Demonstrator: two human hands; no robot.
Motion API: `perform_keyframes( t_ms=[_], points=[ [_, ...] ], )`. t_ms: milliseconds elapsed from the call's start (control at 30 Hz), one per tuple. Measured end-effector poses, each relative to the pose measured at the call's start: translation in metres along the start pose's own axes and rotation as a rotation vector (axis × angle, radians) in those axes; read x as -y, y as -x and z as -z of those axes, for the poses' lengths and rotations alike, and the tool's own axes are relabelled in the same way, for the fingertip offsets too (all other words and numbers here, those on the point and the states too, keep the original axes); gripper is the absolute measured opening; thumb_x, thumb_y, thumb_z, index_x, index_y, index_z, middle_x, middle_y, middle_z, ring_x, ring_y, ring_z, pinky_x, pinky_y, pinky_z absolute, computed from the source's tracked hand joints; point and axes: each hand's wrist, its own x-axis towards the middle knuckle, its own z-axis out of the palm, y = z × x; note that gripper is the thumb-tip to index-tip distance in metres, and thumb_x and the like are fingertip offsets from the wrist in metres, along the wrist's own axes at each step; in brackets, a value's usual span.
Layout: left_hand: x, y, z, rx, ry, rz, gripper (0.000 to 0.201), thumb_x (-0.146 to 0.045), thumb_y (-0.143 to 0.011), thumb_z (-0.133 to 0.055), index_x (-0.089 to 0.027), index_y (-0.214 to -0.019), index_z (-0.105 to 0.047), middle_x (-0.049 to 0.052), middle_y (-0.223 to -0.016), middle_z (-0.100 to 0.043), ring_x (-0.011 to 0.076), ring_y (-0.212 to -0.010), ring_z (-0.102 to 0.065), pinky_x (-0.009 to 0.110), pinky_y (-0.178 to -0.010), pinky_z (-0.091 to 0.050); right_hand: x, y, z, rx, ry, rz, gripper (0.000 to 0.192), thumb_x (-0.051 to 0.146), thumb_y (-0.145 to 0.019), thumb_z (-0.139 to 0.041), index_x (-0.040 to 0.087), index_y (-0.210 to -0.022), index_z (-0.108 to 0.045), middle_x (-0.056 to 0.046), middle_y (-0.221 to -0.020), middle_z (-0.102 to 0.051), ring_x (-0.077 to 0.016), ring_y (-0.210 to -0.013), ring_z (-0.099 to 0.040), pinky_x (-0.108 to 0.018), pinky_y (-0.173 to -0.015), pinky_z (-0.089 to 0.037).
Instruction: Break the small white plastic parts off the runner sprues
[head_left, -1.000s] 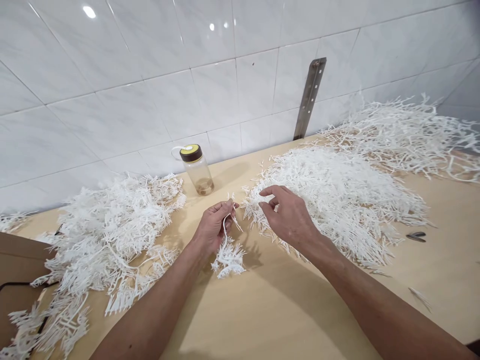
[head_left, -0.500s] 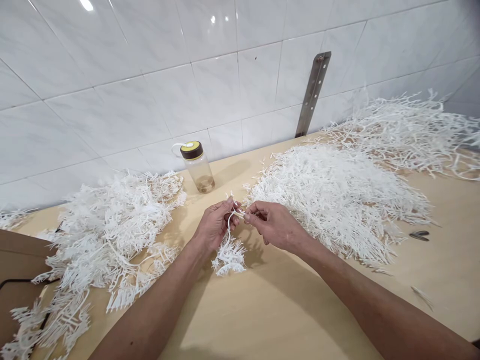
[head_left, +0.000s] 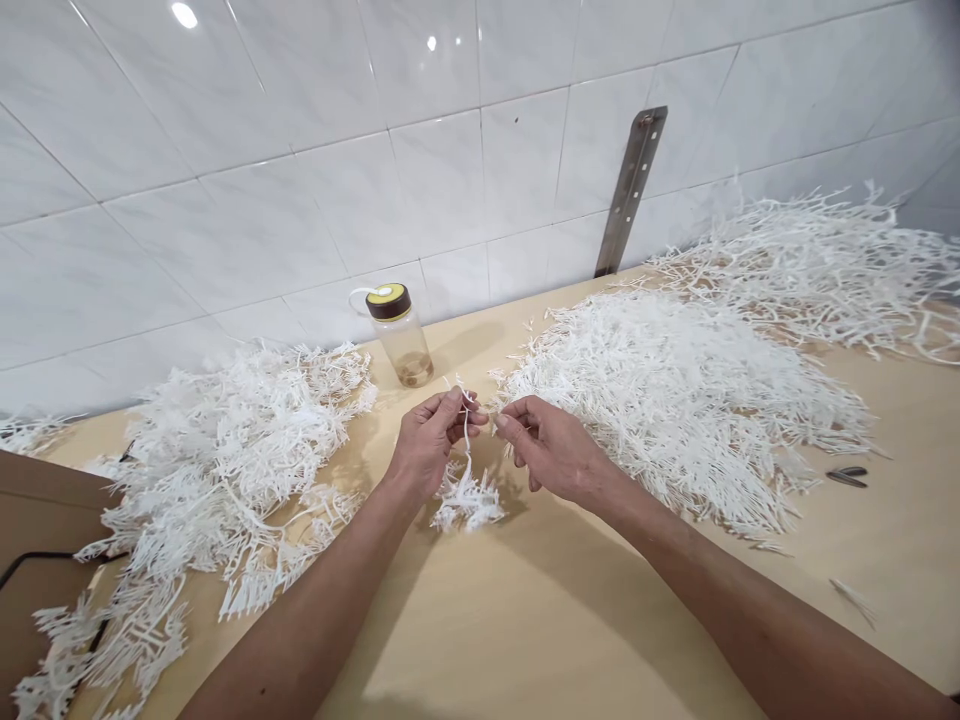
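Observation:
My left hand point(head_left: 431, 440) pinches a thin white branched plastic stem point(head_left: 466, 440) near its upper end. From there the stem hangs down to a bushy, many-tipped white cluster point(head_left: 469, 500) just above the table. Close on the right is my right hand point(head_left: 551, 448), its thumb and forefinger pressed together beside the stem. Whatever lies between those fingertips is too small to make out. Left of my hands spreads a heap of bushy white branched pieces point(head_left: 247, 440). Beyond my right hand lies a broad heap of short white plastic sprigs point(head_left: 675, 390).
A clear bottle point(head_left: 405, 350) with a dark and yellow lid stands by the tiled wall. Longer white stems point(head_left: 832, 270) pile up at the back right. Small dark snips point(head_left: 847, 477) and a loose sprig point(head_left: 853, 602) lie on the right. A cardboard box point(head_left: 49, 530) sits at left.
My right fingertips have drawn slightly away from the stem. The hanging cluster has swung a little right and up, and its stem now hangs straighter.

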Motion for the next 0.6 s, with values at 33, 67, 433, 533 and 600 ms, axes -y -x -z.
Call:
perform_keyframes(
  t_ms=[33, 67, 433, 533, 600],
  points=[
    [-0.001, 0.001, -0.002, -0.031, 0.000, -0.033, 0.034, -0.042, -0.072, -0.080, -0.010, -0.083, -0.071, 0.006, -0.082, -0.069, 0.0141, -0.075, -0.068, 0.023, -0.068, -0.052, 0.000, 0.001, -0.001, 0.022, 0.018, 0.028, 0.037, 0.053, -0.093, -0.048, 0.018, -0.098, -0.058, -0.005, -0.078, -0.065, -0.0125, -0.051, -0.055, -0.026, -0.047, -0.043],
    [-0.001, 0.001, -0.003, -0.058, 0.003, -0.060, 0.034, -0.041, -0.072, -0.081, -0.011, -0.084, -0.072, 0.006, -0.082, -0.069, 0.0151, -0.078, -0.069, 0.025, -0.073, -0.052, 0.000, 0.003, -0.003, 0.046, 0.044, 0.062, 0.038, 0.053, -0.094, -0.047, 0.018, -0.097, -0.058, -0.005, -0.079, -0.066, -0.0131, -0.054, -0.055, -0.026, -0.049, -0.043],
    [0.000, 0.010, -0.015, -0.166, 0.006, -0.139, 0.027, -0.036, -0.076, -0.077, -0.013, -0.089, -0.071, 0.008, -0.099, -0.071, 0.0201, -0.100, -0.069, 0.037, -0.099, -0.050, 0.000, 0.003, -0.023, 0.181, 0.186, 0.128, 0.013, 0.029, -0.083, -0.060, 0.018, -0.081, -0.067, -0.004, -0.078, -0.069, -0.0161, -0.068, -0.059, -0.027, -0.062, -0.041],
    [-0.007, 0.008, -0.012, -0.149, -0.104, -0.093, 0.025, -0.034, -0.077, -0.076, -0.013, -0.090, -0.070, 0.008, -0.093, -0.072, 0.0210, -0.094, -0.070, 0.036, -0.093, -0.053, -0.001, 0.001, -0.017, 0.221, 0.143, 0.123, 0.012, 0.024, -0.081, -0.059, 0.018, -0.079, -0.068, -0.002, -0.073, -0.068, -0.0153, -0.065, -0.058, -0.026, -0.060, -0.041],
    [-0.013, 0.007, -0.007, -0.131, -0.249, -0.054, 0.024, -0.030, -0.077, -0.074, -0.014, -0.095, -0.070, 0.007, -0.085, -0.072, 0.0205, -0.083, -0.072, 0.034, -0.084, -0.055, 0.000, 0.001, -0.011, 0.231, 0.133, 0.120, 0.011, 0.023, -0.081, -0.058, 0.017, -0.078, -0.066, -0.002, -0.071, -0.066, -0.0147, -0.063, -0.057, -0.025, -0.057, -0.039]
  ],
)
